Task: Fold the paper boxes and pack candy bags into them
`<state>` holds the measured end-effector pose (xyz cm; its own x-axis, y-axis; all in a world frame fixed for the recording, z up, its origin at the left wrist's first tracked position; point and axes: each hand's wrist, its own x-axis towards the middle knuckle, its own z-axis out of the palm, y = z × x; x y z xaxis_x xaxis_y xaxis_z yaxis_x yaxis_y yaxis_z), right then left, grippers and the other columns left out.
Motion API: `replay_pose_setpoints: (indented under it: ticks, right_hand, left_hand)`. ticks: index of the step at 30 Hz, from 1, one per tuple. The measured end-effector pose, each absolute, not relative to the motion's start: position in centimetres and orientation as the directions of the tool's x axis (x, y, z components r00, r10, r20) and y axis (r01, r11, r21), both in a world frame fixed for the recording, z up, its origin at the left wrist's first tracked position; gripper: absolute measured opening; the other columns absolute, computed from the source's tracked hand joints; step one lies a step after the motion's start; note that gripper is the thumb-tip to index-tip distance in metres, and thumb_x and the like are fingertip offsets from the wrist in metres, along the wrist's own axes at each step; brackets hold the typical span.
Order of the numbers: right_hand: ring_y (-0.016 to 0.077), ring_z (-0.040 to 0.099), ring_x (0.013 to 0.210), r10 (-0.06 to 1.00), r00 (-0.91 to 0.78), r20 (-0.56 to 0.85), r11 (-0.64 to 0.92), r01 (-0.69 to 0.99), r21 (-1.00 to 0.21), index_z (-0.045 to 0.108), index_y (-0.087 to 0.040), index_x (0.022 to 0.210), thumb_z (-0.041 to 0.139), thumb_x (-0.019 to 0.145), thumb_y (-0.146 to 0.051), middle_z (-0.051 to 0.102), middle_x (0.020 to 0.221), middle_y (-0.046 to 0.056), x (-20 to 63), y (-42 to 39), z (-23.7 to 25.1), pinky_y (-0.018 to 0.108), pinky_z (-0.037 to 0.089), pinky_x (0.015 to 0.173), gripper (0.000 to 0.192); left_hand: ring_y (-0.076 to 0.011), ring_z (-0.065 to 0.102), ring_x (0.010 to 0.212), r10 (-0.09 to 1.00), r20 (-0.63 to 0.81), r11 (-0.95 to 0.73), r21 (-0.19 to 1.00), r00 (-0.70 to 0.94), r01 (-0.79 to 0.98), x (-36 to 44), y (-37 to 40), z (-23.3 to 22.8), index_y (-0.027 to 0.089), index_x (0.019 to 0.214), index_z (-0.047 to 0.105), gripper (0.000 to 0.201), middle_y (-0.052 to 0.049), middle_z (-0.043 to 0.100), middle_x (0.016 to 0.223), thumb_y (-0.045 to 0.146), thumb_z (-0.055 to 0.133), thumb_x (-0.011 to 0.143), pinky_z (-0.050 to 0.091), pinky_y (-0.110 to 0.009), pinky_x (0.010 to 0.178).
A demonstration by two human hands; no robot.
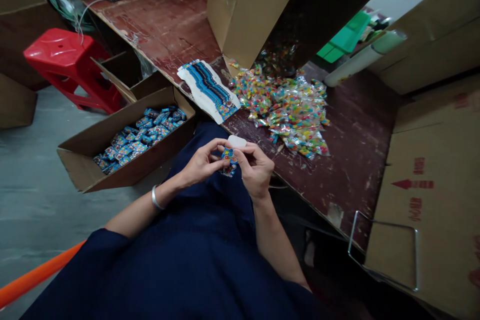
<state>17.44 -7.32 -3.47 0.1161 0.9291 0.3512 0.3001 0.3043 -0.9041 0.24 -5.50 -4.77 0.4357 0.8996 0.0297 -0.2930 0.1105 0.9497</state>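
Both hands meet over my lap around one small blue printed candy box (228, 156), with a white flap standing up at its far end. My left hand (205, 161) pinches its left side between thumb and fingers. On the other side, my right hand (255, 166) grips it with the thumb on the printed face. Fingers hide part of the box. Just beyond, on the table edge, lies a fanned stack of flat blue-and-white cartons (210, 91). To its right is a heap of clear bags of colourful candies (288, 110).
An open cardboard box (78, 162) at left holds many blue candy boxes. A red stool (69, 55) stands behind it. A tipped carton (240, 5) leans over the candy heap on the dark red table (165, 15). Large cartons (431, 175) and a metal wire frame (417, 255) line the right.
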Motion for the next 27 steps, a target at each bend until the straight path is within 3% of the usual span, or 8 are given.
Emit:
replay_pose_setpoints:
  ticks: [3, 7, 12, 19, 23, 27]
  right_hand:
    - [0.0239, 0.074, 0.103, 0.9, 0.132, 0.414, 0.357, 0.321, -0.877, 0.074, -0.023, 0.091, 0.073, 0.094, -0.035, 0.076, 0.11, 0.007, 17.0, -7.3, -3.7, 0.041, 0.061, 0.094, 0.012]
    - [0.0209, 0.076, 0.094, 0.873, 0.235, 0.428, 0.387, 0.2, -0.9, 0.066, -0.025, 0.106, 0.078, 0.091, -0.036, 0.076, 0.101, 0.004, 16.3, -7.0, -3.4, 0.038, 0.063, 0.088, 0.021]
    - [0.0178, 0.073, 0.082, 0.949, 0.116, 0.292, 0.282, 0.097, -0.955, 0.066, -0.022, 0.082, 0.08, 0.087, -0.038, 0.075, 0.089, 0.003, 16.3, -6.3, -1.8, 0.032, 0.061, 0.077, 0.021]
    - [0.0158, 0.067, 0.072, 0.99, 0.1, 0.099, 0.087, 0.114, -0.99, 0.073, -0.02, 0.079, 0.085, 0.079, -0.039, 0.073, 0.078, 0.001, 18.0, -4.9, -0.9, 0.03, 0.056, 0.071, 0.022]
    - [0.0173, 0.068, 0.076, 0.984, 0.082, 0.16, 0.147, 0.144, -0.979, 0.07, -0.021, 0.073, 0.083, 0.082, -0.04, 0.074, 0.079, 0.002, 18.0, -4.8, -0.8, 0.032, 0.056, 0.074, 0.024]
    - [0.0179, 0.069, 0.082, 0.962, 0.063, 0.264, 0.251, 0.166, -0.954, 0.07, -0.022, 0.074, 0.078, 0.089, -0.039, 0.074, 0.087, 0.003, 17.4, -5.6, -0.8, 0.032, 0.057, 0.075, 0.024]
  left_hand:
    - [-0.009, 0.07, 0.07, 0.905, 0.02, 0.116, 0.95, 0.424, -0.291, 0.5, -5.6, -4.6, 0.02, 0.115, 0.059, 0.047, -0.002, 0.064, 0.103, 0.037, 0.086, 0.081, 0.056, -0.019, 0.064]
    - [-0.0084, 0.068, 0.067, 0.921, 0.006, 0.145, 0.923, 0.391, -0.357, 0.6, -5.6, -4.0, 0.022, 0.116, 0.051, 0.055, 0.0, 0.065, 0.1, 0.038, 0.088, 0.079, 0.056, -0.019, 0.065]
    - [-0.0089, 0.069, 0.067, 0.939, -0.001, 0.109, 0.95, 0.344, -0.293, 0.2, -5.7, -3.7, 0.022, 0.116, 0.05, 0.051, -0.002, 0.066, 0.102, 0.032, 0.085, 0.081, 0.057, -0.02, 0.066]
    - [-0.0148, 0.075, 0.082, 0.915, 0.14, -0.085, 0.984, 0.379, -0.158, -0.3, -5.3, -3.9, 0.024, 0.131, 0.053, 0.051, -0.004, 0.067, 0.109, 0.013, 0.072, 0.085, 0.061, -0.026, 0.077]
    - [-0.0137, 0.074, 0.081, 0.894, 0.179, -0.136, 0.982, 0.41, -0.132, -0.6, -5.2, -3.8, 0.026, 0.14, 0.055, 0.056, -0.005, 0.068, 0.111, 0.014, 0.07, 0.087, 0.06, -0.025, 0.075]
    - [-0.0101, 0.07, 0.073, 0.914, 0.132, -0.086, 0.987, 0.383, -0.136, -0.7, -5.3, -3.9, 0.024, 0.136, 0.061, 0.049, -0.004, 0.066, 0.11, 0.02, 0.071, 0.089, 0.059, -0.023, 0.072]
